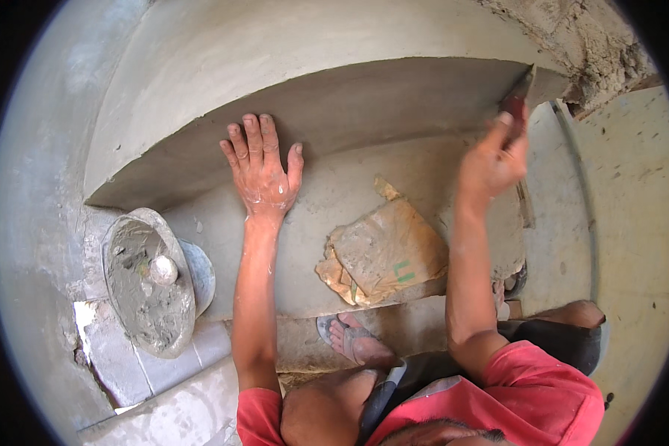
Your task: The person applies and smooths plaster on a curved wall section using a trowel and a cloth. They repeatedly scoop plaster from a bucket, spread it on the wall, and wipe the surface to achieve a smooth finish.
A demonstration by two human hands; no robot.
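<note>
My left hand rests with fingers spread against the smooth grey cement face of a curved step. At the right end of this face, my right hand grips a small tool, apparently a trowel, with a reddish handle and a dark pointed blade near the step's upper edge; my fingers hide part of it. Left of my left forearm, a tilted oval container holds wet grey mortar with a pale rounded object in it.
A crumpled, dusty brown paper sack lies on the ledge between my arms. Rough mortar covers the upper right corner. Pale tiles are below the container, and my sandalled foot is under the ledge's edge. A yellowish surface borders the right.
</note>
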